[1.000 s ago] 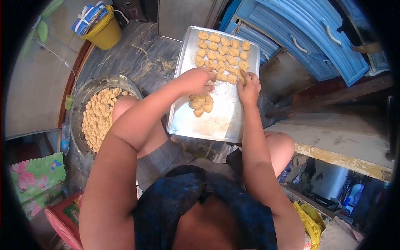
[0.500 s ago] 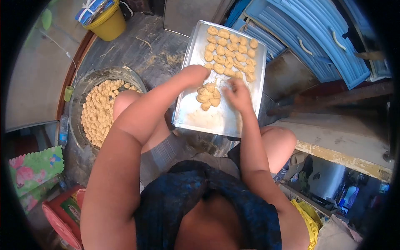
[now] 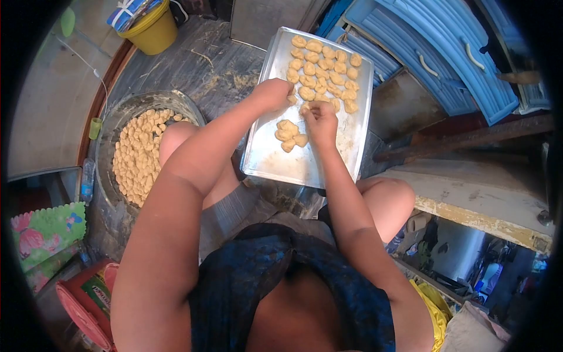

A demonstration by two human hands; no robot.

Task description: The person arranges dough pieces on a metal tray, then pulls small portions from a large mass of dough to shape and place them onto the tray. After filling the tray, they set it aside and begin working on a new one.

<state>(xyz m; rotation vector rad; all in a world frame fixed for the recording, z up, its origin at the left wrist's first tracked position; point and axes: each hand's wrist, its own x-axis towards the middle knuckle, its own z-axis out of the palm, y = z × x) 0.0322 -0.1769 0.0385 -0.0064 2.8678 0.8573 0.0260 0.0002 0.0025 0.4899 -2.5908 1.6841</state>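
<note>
A metal baking tray rests across my legs. Rows of tan dough pieces cover its far part. My left hand is at the tray's left edge with its fingers closed, and a dough piece shows under the fingertips. Pinched between thumb and fingers of my right hand is another dough piece, held at the near end of the rows. A small heap of dough pieces lies on the tray just below both hands.
A wide round basin full of dough pieces stands on the floor to the left. Beyond it is a yellow bucket. Blue cabinet drawers are at the far right, with a worn wooden ledge nearer. A red container sits at lower left.
My right hand has moved from beside the heap up to the rows, now pinching a dough piece. The heap has shrunk. My left hand has shifted slightly up and left.
</note>
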